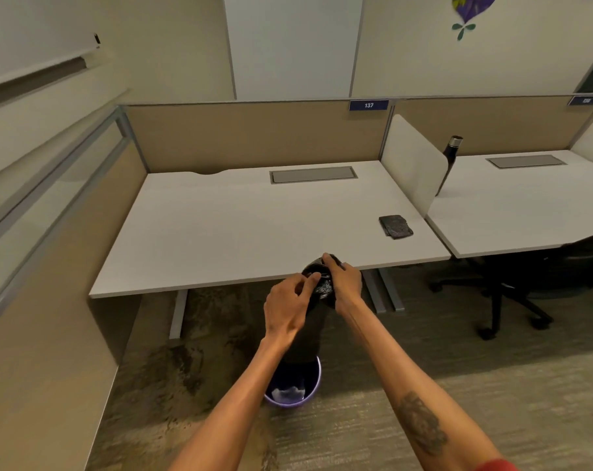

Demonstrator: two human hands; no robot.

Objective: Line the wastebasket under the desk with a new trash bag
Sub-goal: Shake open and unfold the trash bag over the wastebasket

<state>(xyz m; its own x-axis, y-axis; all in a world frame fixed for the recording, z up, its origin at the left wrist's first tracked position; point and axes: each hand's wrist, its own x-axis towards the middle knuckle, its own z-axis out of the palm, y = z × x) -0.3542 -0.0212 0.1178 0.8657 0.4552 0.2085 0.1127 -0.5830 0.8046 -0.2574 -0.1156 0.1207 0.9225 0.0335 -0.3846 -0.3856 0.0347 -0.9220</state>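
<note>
Cream walls (172, 45) close in the room, with a white panel (291, 45) behind the cubicles and a purple leaf decal (471, 11) high on the right. Tan partitions (254, 134) back two white tabletops; the near tabletop (240, 226) has a grey cable hatch (313, 175), and a white divider (414, 164) separates it from the next tabletop (526, 205). A blue tag (368, 105) reads 137. A black chair (512, 287) stands on mottled grey-brown carpet (458, 375). Light is soft and even.

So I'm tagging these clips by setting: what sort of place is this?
Most likely an open-plan office: white desks split by fabric partitions, a numbered desk sign reading 137, and a rolling office chair.
</note>
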